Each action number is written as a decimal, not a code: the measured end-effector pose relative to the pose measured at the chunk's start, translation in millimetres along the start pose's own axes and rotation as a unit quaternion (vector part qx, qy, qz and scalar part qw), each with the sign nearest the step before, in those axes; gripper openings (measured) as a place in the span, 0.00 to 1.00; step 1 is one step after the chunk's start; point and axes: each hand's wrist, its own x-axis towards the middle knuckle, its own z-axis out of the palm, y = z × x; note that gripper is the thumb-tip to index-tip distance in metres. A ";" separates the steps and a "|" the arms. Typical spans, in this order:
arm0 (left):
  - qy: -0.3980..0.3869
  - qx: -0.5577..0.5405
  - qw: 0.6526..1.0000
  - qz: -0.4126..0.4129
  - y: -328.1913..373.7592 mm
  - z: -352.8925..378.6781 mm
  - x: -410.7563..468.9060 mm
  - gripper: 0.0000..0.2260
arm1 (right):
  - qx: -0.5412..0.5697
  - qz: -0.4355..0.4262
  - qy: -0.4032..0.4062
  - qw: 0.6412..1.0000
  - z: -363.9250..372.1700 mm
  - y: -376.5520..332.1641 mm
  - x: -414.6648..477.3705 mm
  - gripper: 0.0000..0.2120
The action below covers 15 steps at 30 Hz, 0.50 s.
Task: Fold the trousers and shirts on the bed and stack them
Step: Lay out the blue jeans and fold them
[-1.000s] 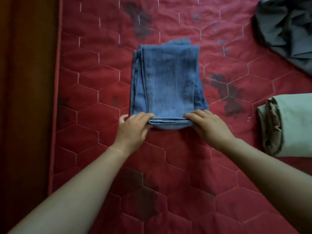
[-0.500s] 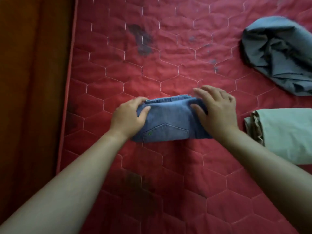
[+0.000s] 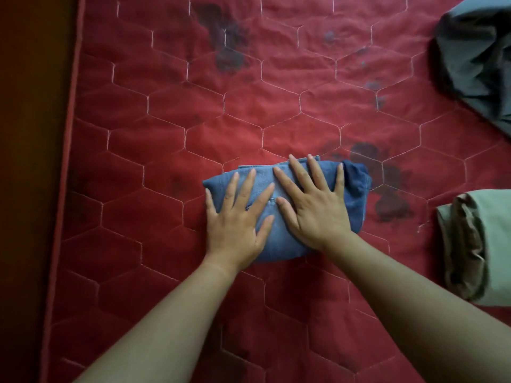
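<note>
Item: folded jeans (image 3: 356, 194), mid-bed (image 3: 166, 134). I press my left hand (image 3: 237, 219) and right hand (image 3: 312, 205) on them, fingers straight, to set the creases, I judge.

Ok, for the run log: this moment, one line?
jeans: folded, on quilt | left hand: pressing jeans | right hand: pressing jeans

Two: left hand (image 3: 237, 218), right hand (image 3: 315, 210). Three garments: jeans (image 3: 356, 205), grey bundle (image 3: 475, 64), green fold (image 3: 495, 244).
</note>
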 end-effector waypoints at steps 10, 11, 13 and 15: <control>0.025 -0.050 0.998 -0.023 -4.3 14.7 8.5 0.24 | 0.013 -0.008 0.026 1.000 5.3 3.5 8.7 0.26; 0.020 -0.053 0.997 -0.042 -1.6 12.4 6.8 0.24 | 0.019 0.010 0.038 0.999 3.1 3.0 5.0 0.25; 0.019 -0.079 0.990 -0.115 5.1 8.8 0.4 0.22 | 0.031 0.096 0.081 0.992 -0.7 4.5 -5.9 0.24; 0.028 -0.121 0.970 -0.208 13.6 4.2 -7.5 0.24 | 0.057 0.218 0.105 0.968 -3.3 8.1 -19.3 0.24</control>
